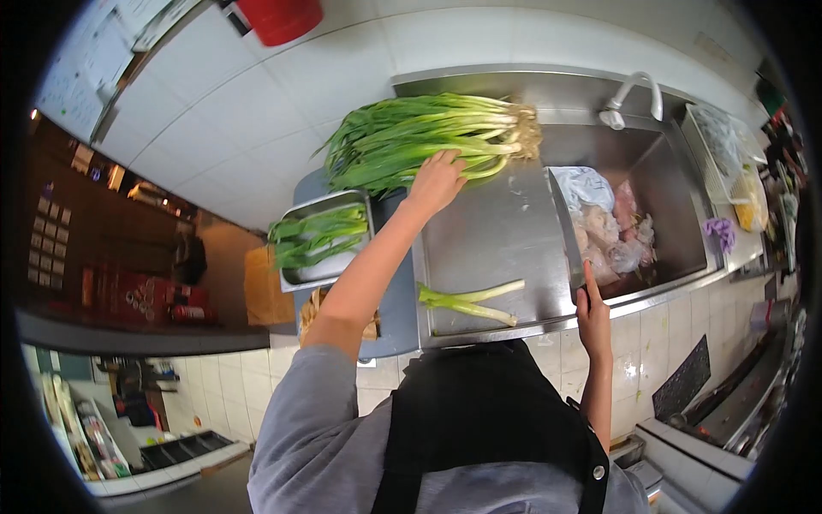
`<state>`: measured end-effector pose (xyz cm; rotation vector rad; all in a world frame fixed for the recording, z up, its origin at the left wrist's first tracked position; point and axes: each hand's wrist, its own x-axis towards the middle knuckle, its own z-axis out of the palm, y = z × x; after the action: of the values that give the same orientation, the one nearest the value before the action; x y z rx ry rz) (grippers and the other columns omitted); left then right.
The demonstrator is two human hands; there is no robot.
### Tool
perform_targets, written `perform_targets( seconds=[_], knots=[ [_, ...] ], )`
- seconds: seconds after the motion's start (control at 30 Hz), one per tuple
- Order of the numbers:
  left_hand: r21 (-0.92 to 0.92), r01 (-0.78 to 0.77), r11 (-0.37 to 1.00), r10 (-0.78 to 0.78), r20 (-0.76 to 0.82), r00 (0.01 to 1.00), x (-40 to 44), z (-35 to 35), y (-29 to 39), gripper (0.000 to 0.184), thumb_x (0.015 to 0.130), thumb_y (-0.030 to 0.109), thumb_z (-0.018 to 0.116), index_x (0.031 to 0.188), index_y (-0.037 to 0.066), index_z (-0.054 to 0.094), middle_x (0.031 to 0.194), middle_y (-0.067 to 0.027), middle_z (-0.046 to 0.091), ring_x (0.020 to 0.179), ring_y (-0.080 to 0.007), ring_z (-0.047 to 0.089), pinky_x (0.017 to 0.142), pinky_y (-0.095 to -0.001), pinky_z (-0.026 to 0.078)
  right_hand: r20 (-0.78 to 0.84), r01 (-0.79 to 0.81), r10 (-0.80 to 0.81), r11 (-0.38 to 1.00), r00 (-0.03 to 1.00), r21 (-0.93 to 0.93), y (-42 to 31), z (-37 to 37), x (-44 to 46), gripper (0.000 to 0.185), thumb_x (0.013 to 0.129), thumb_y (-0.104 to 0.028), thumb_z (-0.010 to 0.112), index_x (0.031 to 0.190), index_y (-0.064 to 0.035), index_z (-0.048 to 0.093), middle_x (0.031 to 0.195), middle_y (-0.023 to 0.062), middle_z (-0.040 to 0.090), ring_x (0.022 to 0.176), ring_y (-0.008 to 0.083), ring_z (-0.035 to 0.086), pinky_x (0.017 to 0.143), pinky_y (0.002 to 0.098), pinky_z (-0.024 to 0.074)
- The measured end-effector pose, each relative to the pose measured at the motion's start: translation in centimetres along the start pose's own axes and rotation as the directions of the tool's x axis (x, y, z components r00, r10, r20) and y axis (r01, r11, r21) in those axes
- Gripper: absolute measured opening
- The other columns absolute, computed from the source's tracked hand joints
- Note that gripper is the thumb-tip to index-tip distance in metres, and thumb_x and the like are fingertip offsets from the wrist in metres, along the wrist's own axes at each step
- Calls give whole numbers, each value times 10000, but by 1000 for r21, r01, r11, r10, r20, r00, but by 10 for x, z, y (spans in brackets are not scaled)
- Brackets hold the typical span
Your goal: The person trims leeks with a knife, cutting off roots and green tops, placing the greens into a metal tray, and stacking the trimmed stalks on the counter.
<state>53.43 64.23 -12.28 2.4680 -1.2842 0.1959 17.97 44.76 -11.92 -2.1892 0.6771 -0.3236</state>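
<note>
My left grip (440, 177) touches the green onion bunch (479, 122), upper centre of the frame; whether it pinches, I cannot tell. My right grip (592, 313) clasps the knife (562, 231), right of centre. Apparent step: picking from the bunch, calling for 1 firm pinch.

A thick bunch of green onions (432, 141) lies sideways across the back of a steel tabletop (479, 227), green leaves fanned left, pale stalks and tangled roots bundled at right. Apart from it, a broad-bladed knife (563, 236) is held along the left edge of the sink (682, 221), tip pointing away.
</note>
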Motion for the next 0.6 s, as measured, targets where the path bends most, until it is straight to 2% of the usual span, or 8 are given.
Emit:
perform_targets(
  seconds=[0.13,0.2,0.27,0.33,0.4,0.5,0.57,0.6],
  knots=[
    [36,-123,992,125,-62,990,69,75,-16,415,853,161,670,1245,53,586,1288,-130,557,1238,-311,502,1028,-445,418,-57,-185,184,983,981,-15,19,-19,-23,570,999,-69,492,1521,-256,360,608,145,428,541,174,367,548,281,367],
    [202,-36,979,10,124,992,86,91,-21,560,855,191,686,1368,76,491,1338,-119,527,1273,-280,482,1055,-443,391,-83,-222,223,975,971,13,27,-26,-34,569,1000,-65,483,1522,-256,363,611,146,432,534,176,381,547,284,380],
    [318,-38,947,-18,173,985,98,102,-24,531,840,177,697,1329,94,506,1261,-112,533,1232,-273,493,1016,-460,401,-142,-237,235,972,961,6,34,-30,-42,569,1001,-63,474,1524,-258,364,605,128,433,535,173,398,555,285,403],
    [435,-71,898,-35,231,972,98,105,-27,284,881,110,605,1162,103,570,1117,-94,547,1136,-260,543,953,-472,435,-155,-263,263,965,952,26,36,-33,-48,567,1002,-64,467,1525,-259,367,609,124,439,543,169,411,563,287,418],
    [430,-130,893,41,210,977,93,109,-34,228,877,139,625,1090,111,549,1127,-117,542,1041,-286,601,874,-471,482,-153,-272,274,962,950,33,39,-34,-50,568,1004,-69,468,1527,-264,363,626,128,454,550,164,428,568,286,419],
    [345,-157,925,36,332,943,75,86,-16,345,845,221,691,1120,100,523,1124,-174,594,920,-330,657,733,-460,528,-136,-272,275,961,952,41,30,-34,-45,583,998,-66,479,1524,-287,356,650,157,481,561,191,466,592,286,428],
    [240,-182,953,111,283,953,49,75,-4,319,839,245,697,1051,95,511,910,-140,652,766,-320,688,639,-448,546,-128,-255,257,966,958,30,22,-29,-40,589,996,-65,482,1522,-295,353,659,170,492,566,201,477,600,288,431],
    [244,-179,953,107,282,954,35,69,5,319,839,245,697,1051,95,511,910,-140,652,766,-320,688,639,-448,546,-100,-233,236,972,967,38,18,-24,-37,594,993,-63,484,1521,-300,348,671,185,500,572,211,474,603,292,426]
  ],
)
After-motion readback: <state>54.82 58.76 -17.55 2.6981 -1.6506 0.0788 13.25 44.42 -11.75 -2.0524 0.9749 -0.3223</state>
